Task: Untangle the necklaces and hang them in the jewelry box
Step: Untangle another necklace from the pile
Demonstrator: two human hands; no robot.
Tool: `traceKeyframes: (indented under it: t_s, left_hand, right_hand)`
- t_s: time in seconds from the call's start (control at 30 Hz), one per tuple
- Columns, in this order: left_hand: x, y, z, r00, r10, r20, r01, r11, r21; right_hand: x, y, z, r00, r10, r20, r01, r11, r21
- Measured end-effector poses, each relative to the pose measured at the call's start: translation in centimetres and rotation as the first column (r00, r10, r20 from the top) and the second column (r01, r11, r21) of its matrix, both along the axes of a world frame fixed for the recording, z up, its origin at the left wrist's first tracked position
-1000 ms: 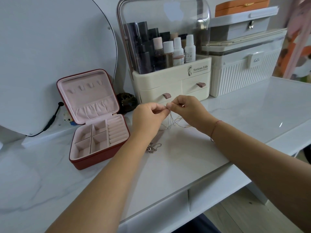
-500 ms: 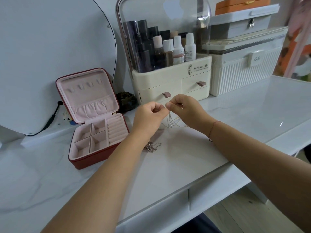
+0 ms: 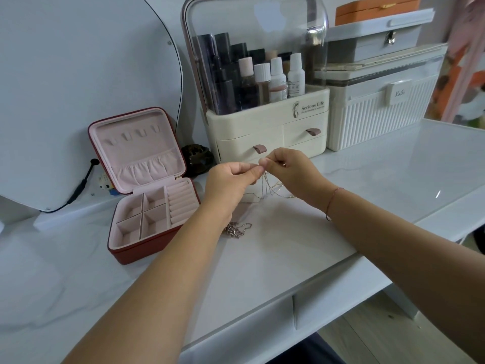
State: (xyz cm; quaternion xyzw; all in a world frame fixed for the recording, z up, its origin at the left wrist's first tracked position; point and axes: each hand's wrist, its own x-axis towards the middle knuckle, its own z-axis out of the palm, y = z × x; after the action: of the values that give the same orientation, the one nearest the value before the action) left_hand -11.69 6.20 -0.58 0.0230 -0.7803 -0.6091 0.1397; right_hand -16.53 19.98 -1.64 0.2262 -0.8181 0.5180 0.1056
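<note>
Above the white tabletop, my left hand and my right hand meet fingertip to fingertip, and both pinch a thin gold necklace chain. Its fine loops hang down between the hands onto the table. A second, silvery necklace lies bunched on the table just under my left forearm. The red jewelry box stands open at the left, with a pink lining, small hooks in its raised lid and divided compartments in its base. Nothing hangs on the hooks.
A cream cosmetics organiser with bottles and two drawers stands right behind my hands. A white ribbed case with stacked boxes sits at the back right. A round mirror and its black cable fill the left. A dark hair clip lies beside the box.
Both hands have lifted slightly and stayed together on the gold chain, whose loops hang a little longer now. The silvery necklace and the box have not moved.
</note>
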Motion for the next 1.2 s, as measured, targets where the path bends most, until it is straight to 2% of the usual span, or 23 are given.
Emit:
traceKeyframes:
  t_s: [0.2, 0.5, 0.6, 0.7, 0.83, 1.2]
  left_hand:
    - [0.0, 0.1, -0.1, 1.0, 0.006, 0.021, -0.006, 1.0, -0.012]
    - [-0.3, 0.5, -0.3, 0.995, -0.025, 0.097, 0.009, 0.986, 0.165]
    - [-0.4, 0.5, -0.1, 0.995, -0.049, 0.089, 0.025, 0.967, 0.252]
    - [-0.5, 0.2, -0.1, 0.996, -0.056, 0.074, 0.034, 0.961, 0.273]
    - [-0.5, 0.1, -0.2, 0.998, -0.039, 0.047, 0.026, 0.969, 0.246]
    - [-0.6, 0.2, -0.3, 0.999, 0.036, -0.024, -0.035, 0.998, 0.044]
  right_hand:
    - [0.1, 0.0, 0.1, 1.0, -0.006, -0.01, 0.006, 1.0, -0.018]
    - [0.3, -0.3, 0.1, 1.0, -0.005, -0.014, 0.005, 1.0, -0.028]
    - [0.2, -0.1, 0.2, 0.998, 0.03, 0.054, -0.024, 0.993, -0.118]
    - [0.2, 0.2, 0.3, 0.988, 0.098, 0.118, -0.078, 0.983, -0.164]
    - [0.7, 0.5, 0.3, 0.982, 0.149, 0.112, -0.132, 0.981, -0.145]
    - [1.0, 0.4, 0.5, 0.997, 0.071, 0.031, -0.068, 0.993, -0.101]
